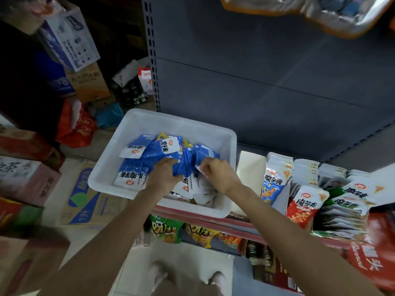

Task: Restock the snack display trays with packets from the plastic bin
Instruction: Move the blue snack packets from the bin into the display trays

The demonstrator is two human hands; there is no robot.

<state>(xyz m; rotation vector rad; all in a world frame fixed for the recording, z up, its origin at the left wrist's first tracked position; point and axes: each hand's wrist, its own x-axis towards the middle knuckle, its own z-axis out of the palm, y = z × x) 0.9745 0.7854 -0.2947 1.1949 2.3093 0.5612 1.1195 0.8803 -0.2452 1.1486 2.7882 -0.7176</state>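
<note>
White translucent plastic bin (136, 133) of glossy blue-and-white flat packets (158, 149), left hand (165, 175) fingers curled gripping a bunch, right hand (218, 174) pinching packet corners, both arms reaching forward

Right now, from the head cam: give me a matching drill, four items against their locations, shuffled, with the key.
Items:
1. white plastic bin
2. blue-and-white packets
3. red-and-white packets
4. green and yellow snack bags

Places:
A. on the shelf below the bin
B. standing in a display tray right of the bin
C. on the left end of the shelf, both hands inside
D. loose in the bin, under the left hand and right hand

Pairs: 1-C, 2-D, 3-B, 4-A
</note>
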